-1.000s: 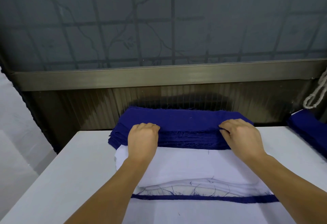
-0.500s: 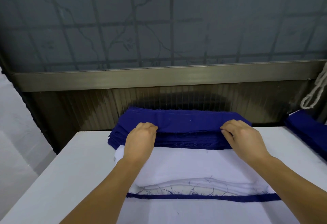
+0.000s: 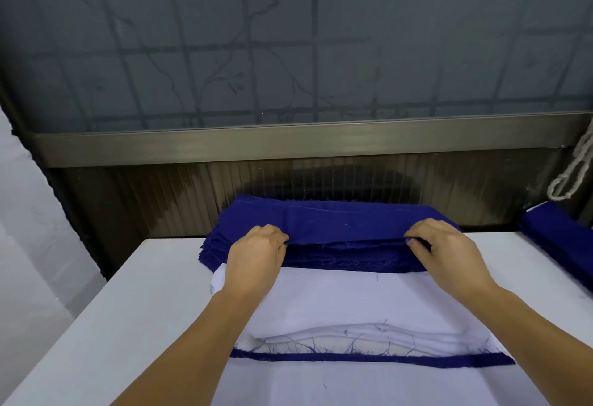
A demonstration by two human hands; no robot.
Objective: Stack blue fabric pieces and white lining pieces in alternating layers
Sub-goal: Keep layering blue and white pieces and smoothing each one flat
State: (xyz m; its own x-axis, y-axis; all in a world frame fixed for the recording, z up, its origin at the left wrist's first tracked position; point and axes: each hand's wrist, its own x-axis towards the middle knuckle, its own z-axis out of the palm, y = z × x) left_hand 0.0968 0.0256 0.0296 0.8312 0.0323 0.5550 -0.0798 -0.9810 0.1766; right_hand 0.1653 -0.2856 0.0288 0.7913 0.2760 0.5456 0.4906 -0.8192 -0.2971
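A pile of blue fabric pieces (image 3: 346,261) lies at the table's far edge. Its top blue piece (image 3: 343,222) has its near edge lifted off the pile. My left hand (image 3: 256,255) pinches that edge at the left, and my right hand (image 3: 446,251) pinches it at the right. Nearer to me lies a white lining piece (image 3: 346,303), topmost on a layered stack. A blue fabric edge (image 3: 369,359) with frayed threads shows under the white layers at the stack's front.
The white table (image 3: 144,309) runs to a drop on the left. A second pile of blue fabric (image 3: 564,238) sits at the far right edge. A ribbed dark panel and metal rail (image 3: 288,142) stand behind the table, and a cord (image 3: 574,168) hangs at the right.
Both hands have gone from resting on the blue pile's front edge to pinching the top piece, whose near edge has risen slightly off the pile.
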